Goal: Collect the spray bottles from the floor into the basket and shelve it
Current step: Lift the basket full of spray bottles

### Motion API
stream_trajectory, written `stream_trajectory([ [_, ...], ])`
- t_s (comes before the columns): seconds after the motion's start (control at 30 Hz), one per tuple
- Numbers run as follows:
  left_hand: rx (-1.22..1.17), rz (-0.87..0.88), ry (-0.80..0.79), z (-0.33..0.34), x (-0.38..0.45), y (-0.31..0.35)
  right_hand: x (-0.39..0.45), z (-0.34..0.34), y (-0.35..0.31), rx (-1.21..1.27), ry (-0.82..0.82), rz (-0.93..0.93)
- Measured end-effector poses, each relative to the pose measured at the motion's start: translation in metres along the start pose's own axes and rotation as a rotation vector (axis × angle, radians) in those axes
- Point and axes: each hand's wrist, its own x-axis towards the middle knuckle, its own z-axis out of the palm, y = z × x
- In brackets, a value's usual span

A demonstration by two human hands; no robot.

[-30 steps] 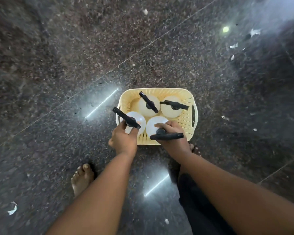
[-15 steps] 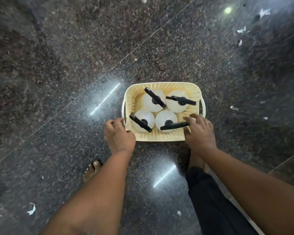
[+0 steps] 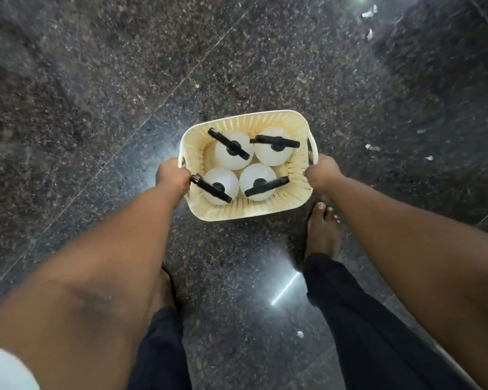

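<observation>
A cream plastic basket (image 3: 245, 211) holds several white spray bottles (image 3: 270, 149) with black trigger heads, all standing upright. My left hand (image 3: 172, 175) is closed on the basket's left handle. My right hand (image 3: 320, 171) is closed on the right handle. The basket sits between my hands, over the dark floor; whether it touches the floor I cannot tell.
Dark polished granite floor (image 3: 96, 108) all around, with bright light reflections. Small white paper scraps (image 3: 369, 11) lie at the far right and near my feet. My bare right foot (image 3: 323, 232) stands just behind the basket.
My hands left the bottle heads and moved out to the basket's two side handles, closing on them. The view has risen and the basket now appears farther below.
</observation>
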Motion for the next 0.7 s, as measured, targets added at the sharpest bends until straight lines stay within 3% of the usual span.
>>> stream_trajectory([
  [0.17,0.123,0.022,0.056,0.009,-0.059,0.009,-0.021,-0.039,0.024,-0.034,-0.025,-0.013],
  [0.33,0.138,0.055,-0.037,0.037,-0.144,0.064,-0.052,-0.114,0.069,0.072,-0.007,0.029],
  [0.5,0.205,0.213,-0.146,0.085,-0.242,0.102,-0.093,-0.185,0.15,0.292,0.019,0.091],
  [0.7,0.26,0.304,-0.184,0.142,-0.379,0.11,-0.164,-0.278,0.26,0.341,0.064,0.059],
])
